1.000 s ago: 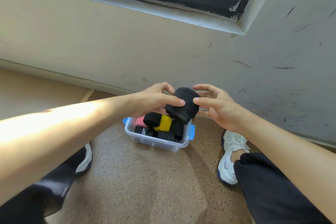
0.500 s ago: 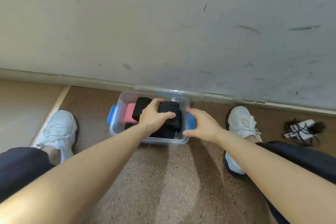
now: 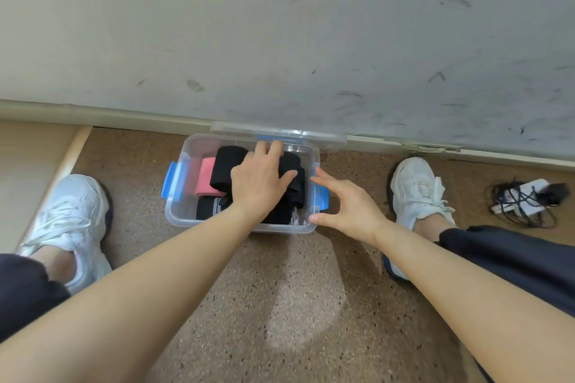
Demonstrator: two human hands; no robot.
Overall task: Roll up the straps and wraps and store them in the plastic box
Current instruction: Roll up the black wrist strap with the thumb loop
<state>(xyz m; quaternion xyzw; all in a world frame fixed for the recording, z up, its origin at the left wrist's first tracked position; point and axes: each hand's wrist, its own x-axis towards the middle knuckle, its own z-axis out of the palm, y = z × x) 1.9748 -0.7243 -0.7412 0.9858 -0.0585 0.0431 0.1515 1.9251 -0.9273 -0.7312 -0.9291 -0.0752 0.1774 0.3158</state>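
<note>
box: plastic box (image 3: 183, 221) is set on the floor against the foot of the wall; lid (image 3: 236, 127) is propped behind its far edge.
contents: pink roll (image 3: 207, 177) and a black roll (image 3: 227, 165) are packed at the left end; a further dark roll lies at the near edge.
thing in hand: black wrap (image 3: 295, 165), rolled, is seated at the right end of the box, between the packed rolls and the right wall.
left hand: left hand (image 3: 258, 183) is laid over the wrap, fingers curled over its far side, thumb across the top; the wrap is gripped and pressed down.
right hand: right hand (image 3: 351, 208) is spread and holds nothing, just beside the right wall and blue latch (image 3: 322, 196); contact with the box cannot be told.
stage: judged as seating; release not yet made.
risk 1: wrap may spring loose once released, since nothing visible fastens its end.
risk 2: wrap may sit proud of the rim, so the lid may be fouled.
risk 3: box may be slid or tipped by the downward push, as it is not visibly braced.
</note>
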